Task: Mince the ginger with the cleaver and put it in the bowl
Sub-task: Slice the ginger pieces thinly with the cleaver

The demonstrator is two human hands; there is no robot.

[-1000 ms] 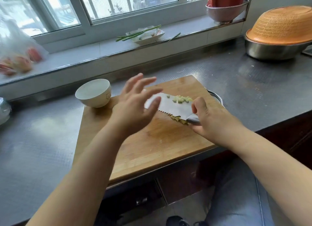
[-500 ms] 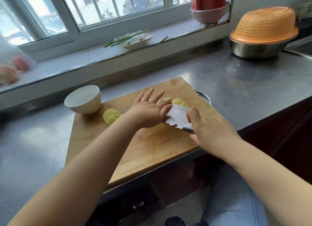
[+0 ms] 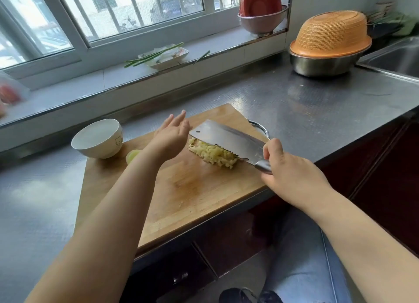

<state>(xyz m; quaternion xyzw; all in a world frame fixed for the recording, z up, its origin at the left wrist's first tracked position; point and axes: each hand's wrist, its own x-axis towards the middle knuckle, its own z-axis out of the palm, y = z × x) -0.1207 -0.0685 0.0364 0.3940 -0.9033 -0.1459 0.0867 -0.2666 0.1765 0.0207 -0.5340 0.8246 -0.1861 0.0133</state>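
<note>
At frame centre the ginger [image 3: 213, 153], just swept off the blade, is being heaped beside the cleaver [image 3: 226, 139] clenched in the right hand [image 3: 292, 175], the left hand [image 3: 172, 135] being lifted open, so more mincing seems due.

A home kitchen: steel counter [image 3: 306, 112], sink [image 3: 394, 58], cutting board [image 3: 181, 189] beneath a window [image 3: 127, 10].

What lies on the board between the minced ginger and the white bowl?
The left hand hovers over that path, and a ginger chunk lies beside the bowl. The minced ginger sits against the cleaver.
</note>
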